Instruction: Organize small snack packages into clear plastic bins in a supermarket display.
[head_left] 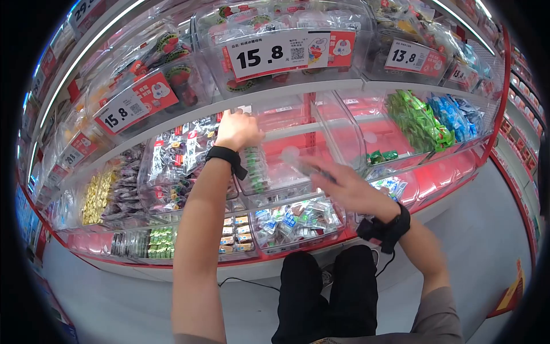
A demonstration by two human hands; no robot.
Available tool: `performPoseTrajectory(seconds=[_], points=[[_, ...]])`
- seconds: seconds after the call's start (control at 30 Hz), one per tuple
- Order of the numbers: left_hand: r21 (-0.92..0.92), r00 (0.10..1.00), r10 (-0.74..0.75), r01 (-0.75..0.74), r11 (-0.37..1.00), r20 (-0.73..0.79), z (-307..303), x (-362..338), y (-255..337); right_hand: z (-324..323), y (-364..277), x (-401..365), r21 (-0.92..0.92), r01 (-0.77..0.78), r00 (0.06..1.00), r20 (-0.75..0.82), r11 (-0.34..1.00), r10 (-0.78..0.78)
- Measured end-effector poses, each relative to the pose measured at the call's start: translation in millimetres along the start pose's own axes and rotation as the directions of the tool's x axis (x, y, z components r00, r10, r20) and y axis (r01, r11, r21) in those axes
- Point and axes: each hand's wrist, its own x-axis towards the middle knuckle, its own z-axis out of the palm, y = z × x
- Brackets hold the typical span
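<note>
Two hands extend over clear bins: the left hand, finger state indeterminable, near green packets; the right hand grips a blurred thin object.

Shelf bins, green packets, blue packets

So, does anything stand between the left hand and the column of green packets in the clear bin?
Nothing visible stands between the left hand and the green packets. The right hand, holding a blurred dark object, is off to the right.
</note>
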Motion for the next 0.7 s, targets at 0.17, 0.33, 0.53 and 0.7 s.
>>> performPoseTrajectory(seconds=[0.17, 0.33, 0.53, 0.7], points=[[-0.027, 0.999, -0.004, 0.003, 1.000, -0.052, 8.0, 3.2, -2.3, -8.7, 17.4, 43.9, 0.313, -0.246, 0.967, 0.012, 0.917, 0.255], [-0.038, 0.997, 0.001, -0.003, 0.999, -0.071, 5.7, 1.6, 0.1, -17.1, 38.0, 105.7, 0.180, -0.443, 0.896, 0.057, 0.878, 0.441], [-0.030, 0.998, 0.026, -0.027, 0.999, -0.049, 1.6, -0.8, 0.8, 0.1, 79.2, 202.3, -0.038, -0.441, 0.891, -0.138, 0.897, 0.432], [-0.040, 0.994, 0.026, -0.031, 0.999, -0.106, 6.1, -0.7, 0.3, 10.0, 82.4, 227.1, -0.175, -0.293, 0.927, -0.292, 0.940, 0.234]])
